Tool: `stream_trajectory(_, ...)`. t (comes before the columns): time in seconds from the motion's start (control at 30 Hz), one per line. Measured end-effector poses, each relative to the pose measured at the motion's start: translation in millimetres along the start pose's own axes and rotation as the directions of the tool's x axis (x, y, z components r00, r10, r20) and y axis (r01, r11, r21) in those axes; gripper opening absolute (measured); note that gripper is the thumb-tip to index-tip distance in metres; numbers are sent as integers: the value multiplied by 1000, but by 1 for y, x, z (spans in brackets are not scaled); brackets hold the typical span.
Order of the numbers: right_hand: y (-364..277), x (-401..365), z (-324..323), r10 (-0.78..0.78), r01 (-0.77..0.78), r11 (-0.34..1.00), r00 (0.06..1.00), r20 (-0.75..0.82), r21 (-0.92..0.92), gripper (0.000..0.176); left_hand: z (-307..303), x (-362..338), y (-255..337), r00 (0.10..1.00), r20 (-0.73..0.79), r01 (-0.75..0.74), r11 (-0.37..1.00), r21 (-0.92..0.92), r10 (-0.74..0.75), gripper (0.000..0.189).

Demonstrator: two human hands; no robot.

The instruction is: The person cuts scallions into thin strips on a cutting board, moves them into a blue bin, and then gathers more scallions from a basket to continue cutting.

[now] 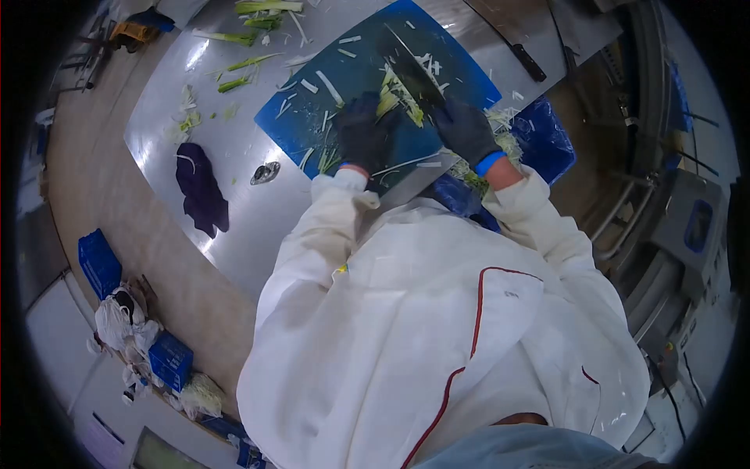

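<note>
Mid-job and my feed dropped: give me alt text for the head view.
A person in a white coat cuts leek on a blue cutting board: the gloved right hand holds a knife, the gloved left hand rests beside the leek. Leek scraps and a purple cloth lie on the steel table.

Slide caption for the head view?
Right hand cuts leek with a knife on a blue cutting board; left hand holds it.

- A steel table is carrying a blue cutting board.
- A purple cloth is lying left of the board.
- Leek scraps are lying along the far edge.
</note>
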State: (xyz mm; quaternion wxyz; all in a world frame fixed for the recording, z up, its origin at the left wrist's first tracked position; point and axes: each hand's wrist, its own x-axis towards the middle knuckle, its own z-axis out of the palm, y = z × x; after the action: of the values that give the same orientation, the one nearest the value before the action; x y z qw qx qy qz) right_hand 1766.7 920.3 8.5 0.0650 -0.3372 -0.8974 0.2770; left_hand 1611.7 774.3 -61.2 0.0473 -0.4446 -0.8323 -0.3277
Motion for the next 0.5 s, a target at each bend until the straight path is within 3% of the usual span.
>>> stream_trajectory(0.07, -6, -14, -9, -51, 50, 998, 998, -45, -26, 30, -31, 4, -1, 996, 24, 88, 985, -146, -85, 36)
stream_trajectory(0.1, -13, -22, -17, -41, 40, 999, 999, -30, -20, 29, -35, 1, -14, 978, 69, 211, 909, -360, -199, 36)
stream_trajectory(0.23, -32, -46, -25, 9, -3, 999, 989, 147, -40, 24, -43, -10, -38, 990, -30, 127, 968, -215, -136, 35)
stream_trajectory(0.33, -40, -55, -16, -15, 28, 997, 986, 165, -78, 20, -39, -16, -27, 997, 54, 67, 982, -177, -59, 31)
stream_trajectory(0.43, -43, -51, -6, 42, 0, 986, 967, 250, -166, 18, -28, -24, -16, 994, 91, -61, 996, 63, 55, 32)
stream_trajectory(0.5, -30, -44, 23, -14, 67, 979, 963, 268, -192, 18, -15, -27, -21, 994, 107, -36, 995, 89, 26, 32)
